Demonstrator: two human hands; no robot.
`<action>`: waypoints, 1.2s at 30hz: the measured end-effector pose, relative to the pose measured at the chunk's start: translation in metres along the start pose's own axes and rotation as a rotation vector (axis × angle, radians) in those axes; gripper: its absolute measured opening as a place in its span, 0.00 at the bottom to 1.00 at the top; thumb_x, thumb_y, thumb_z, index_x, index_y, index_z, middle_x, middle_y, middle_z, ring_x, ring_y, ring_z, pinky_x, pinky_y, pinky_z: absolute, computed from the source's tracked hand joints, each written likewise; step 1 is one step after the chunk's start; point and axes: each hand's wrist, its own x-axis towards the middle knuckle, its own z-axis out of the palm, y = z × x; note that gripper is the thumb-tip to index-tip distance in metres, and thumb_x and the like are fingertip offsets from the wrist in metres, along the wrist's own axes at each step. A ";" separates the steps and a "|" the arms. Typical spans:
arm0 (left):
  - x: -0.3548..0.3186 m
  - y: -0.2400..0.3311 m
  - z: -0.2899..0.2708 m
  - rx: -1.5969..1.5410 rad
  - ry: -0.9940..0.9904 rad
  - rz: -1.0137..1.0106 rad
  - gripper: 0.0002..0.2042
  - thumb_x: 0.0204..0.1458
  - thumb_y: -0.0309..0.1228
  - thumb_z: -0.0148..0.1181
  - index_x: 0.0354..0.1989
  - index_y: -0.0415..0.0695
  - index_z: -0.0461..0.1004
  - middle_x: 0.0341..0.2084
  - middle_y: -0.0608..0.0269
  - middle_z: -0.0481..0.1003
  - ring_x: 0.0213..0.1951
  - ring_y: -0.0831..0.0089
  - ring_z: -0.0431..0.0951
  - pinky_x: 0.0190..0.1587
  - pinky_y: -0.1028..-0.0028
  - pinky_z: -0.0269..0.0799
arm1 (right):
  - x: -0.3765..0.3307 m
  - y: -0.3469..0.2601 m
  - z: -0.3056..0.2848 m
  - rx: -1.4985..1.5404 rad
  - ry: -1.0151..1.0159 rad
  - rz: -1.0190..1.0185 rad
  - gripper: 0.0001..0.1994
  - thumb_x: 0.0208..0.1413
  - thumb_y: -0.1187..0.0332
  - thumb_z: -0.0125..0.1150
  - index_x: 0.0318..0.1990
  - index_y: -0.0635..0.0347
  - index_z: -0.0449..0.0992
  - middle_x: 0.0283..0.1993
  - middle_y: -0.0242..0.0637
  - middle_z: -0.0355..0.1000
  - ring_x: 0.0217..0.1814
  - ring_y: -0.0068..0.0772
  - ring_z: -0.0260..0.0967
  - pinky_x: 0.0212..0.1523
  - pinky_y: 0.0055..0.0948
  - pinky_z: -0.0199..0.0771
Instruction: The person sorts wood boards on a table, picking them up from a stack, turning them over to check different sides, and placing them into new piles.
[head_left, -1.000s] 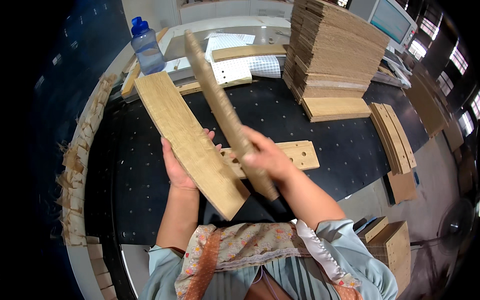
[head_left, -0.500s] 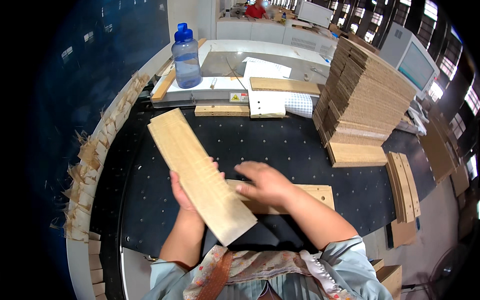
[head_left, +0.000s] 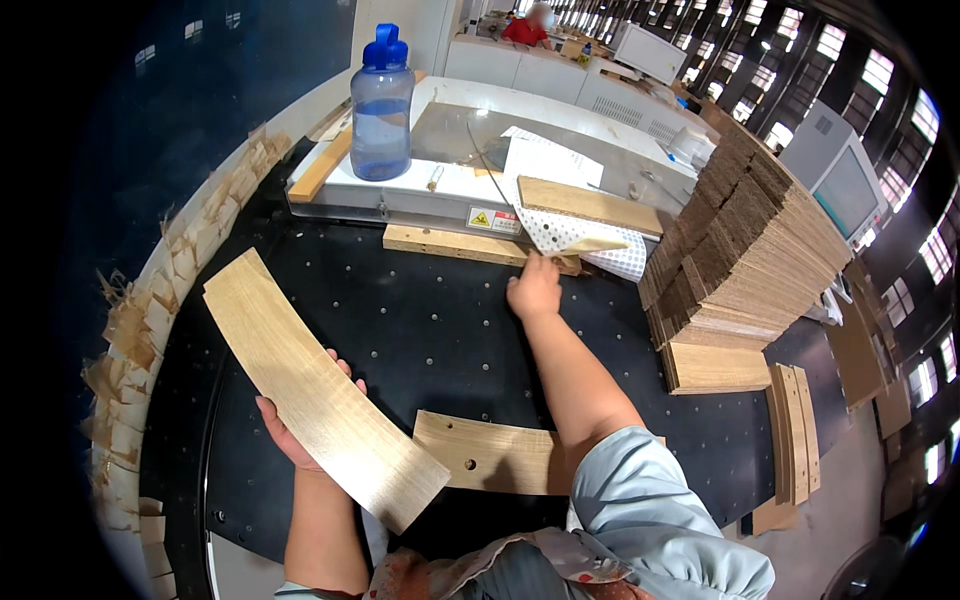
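Your left hand [head_left: 290, 436] wraps fingers round the wood-grain plank [head_left: 322, 388], axis far-left to near-right; your right hand [head_left: 536, 290], farther out, pinches the dotted sheet [head_left: 550, 230] at its near corner.

Blue-lidded water bottle [head_left: 381, 130] on white ledge [head_left: 463, 184]; monitor [head_left: 838, 190] right; red-shirted person [head_left: 525, 33] beyond.

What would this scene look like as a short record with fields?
Left hand: holding a pale wooden board
Right hand: at the near corner of a dotted sheet
Black table: second board lying flat, hole visible
Right side: tall stack of boards
Far side: blue-lidded bottle, upright
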 end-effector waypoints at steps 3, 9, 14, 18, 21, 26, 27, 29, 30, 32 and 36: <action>0.001 -0.002 0.000 -0.001 -0.022 -0.023 0.41 0.51 0.60 0.43 0.63 0.35 0.50 0.57 0.46 0.59 0.56 0.55 0.65 0.57 0.54 0.63 | 0.015 0.017 -0.011 -0.133 -0.264 0.173 0.25 0.48 0.60 0.57 0.52 0.61 0.65 0.60 0.48 0.57 0.64 0.50 0.51 0.58 0.54 0.55; 0.001 -0.008 0.001 -0.020 0.040 -0.054 0.39 0.52 0.60 0.40 0.64 0.40 0.51 0.56 0.43 0.61 0.54 0.52 0.67 0.55 0.50 0.64 | 0.038 0.052 -0.026 -0.092 -0.244 0.217 0.40 0.43 0.52 0.64 0.64 0.51 0.54 0.68 0.43 0.47 0.70 0.45 0.44 0.64 0.47 0.52; 0.003 -0.009 0.005 -0.014 0.009 -0.071 0.40 0.51 0.60 0.42 0.63 0.38 0.52 0.56 0.44 0.61 0.55 0.53 0.67 0.56 0.50 0.63 | 0.026 0.051 -0.041 -0.194 -0.502 0.110 0.38 0.44 0.53 0.64 0.61 0.60 0.57 0.64 0.52 0.53 0.64 0.49 0.54 0.60 0.39 0.61; 0.000 -0.006 0.004 -0.030 -0.042 -0.085 0.41 0.51 0.60 0.45 0.62 0.35 0.52 0.57 0.46 0.61 0.56 0.54 0.65 0.58 0.52 0.60 | -0.047 0.036 -0.065 -0.141 -0.460 -0.275 0.34 0.44 0.55 0.65 0.55 0.67 0.60 0.53 0.54 0.59 0.57 0.53 0.59 0.56 0.40 0.65; 0.001 -0.010 0.005 -0.063 -0.014 -0.098 0.40 0.50 0.60 0.44 0.62 0.38 0.52 0.56 0.45 0.62 0.56 0.53 0.66 0.57 0.50 0.62 | -0.053 0.018 -0.084 -0.137 -0.427 -0.330 0.38 0.42 0.53 0.66 0.57 0.66 0.58 0.56 0.53 0.58 0.59 0.51 0.58 0.58 0.40 0.62; 0.003 -0.013 0.005 -0.076 -0.038 -0.148 0.40 0.49 0.59 0.48 0.62 0.39 0.53 0.54 0.45 0.64 0.54 0.53 0.68 0.56 0.50 0.62 | -0.012 -0.008 -0.051 -0.078 -0.435 -0.422 0.51 0.34 0.45 0.70 0.62 0.67 0.52 0.60 0.52 0.57 0.64 0.50 0.53 0.61 0.40 0.57; 0.004 -0.013 0.004 -0.058 -0.068 -0.155 0.41 0.49 0.60 0.47 0.62 0.38 0.54 0.55 0.46 0.63 0.54 0.53 0.68 0.56 0.51 0.63 | -0.004 -0.019 -0.046 -0.063 -0.449 -0.419 0.54 0.31 0.44 0.70 0.64 0.64 0.51 0.61 0.52 0.56 0.65 0.50 0.52 0.62 0.41 0.56; 0.004 -0.014 0.007 -0.069 -0.063 -0.171 0.41 0.47 0.61 0.49 0.62 0.39 0.54 0.55 0.46 0.64 0.54 0.53 0.68 0.55 0.51 0.64 | 0.008 -0.035 -0.042 -0.124 -0.600 -0.318 0.54 0.30 0.44 0.71 0.64 0.61 0.51 0.61 0.52 0.56 0.65 0.49 0.52 0.62 0.42 0.56; 0.002 -0.013 0.008 -0.075 -0.060 -0.174 0.42 0.47 0.61 0.50 0.62 0.39 0.54 0.54 0.46 0.64 0.53 0.53 0.69 0.55 0.51 0.65 | 0.010 -0.043 -0.041 -0.155 -0.675 -0.271 0.53 0.30 0.44 0.71 0.64 0.60 0.51 0.61 0.51 0.57 0.65 0.49 0.52 0.62 0.42 0.56; 0.003 -0.013 0.011 -0.058 -0.038 -0.200 0.43 0.44 0.61 0.54 0.61 0.39 0.55 0.53 0.46 0.65 0.52 0.53 0.70 0.54 0.51 0.66 | 0.013 -0.038 -0.038 -0.148 -0.665 -0.265 0.53 0.29 0.47 0.71 0.65 0.56 0.51 0.61 0.50 0.57 0.64 0.49 0.53 0.61 0.43 0.58; 0.001 -0.012 0.007 -0.046 -0.064 -0.207 0.44 0.43 0.60 0.56 0.61 0.39 0.55 0.51 0.46 0.66 0.52 0.54 0.70 0.53 0.51 0.68 | -0.018 -0.017 -0.053 -0.165 -0.676 -0.354 0.51 0.27 0.52 0.69 0.65 0.52 0.51 0.57 0.50 0.59 0.62 0.50 0.55 0.60 0.42 0.59</action>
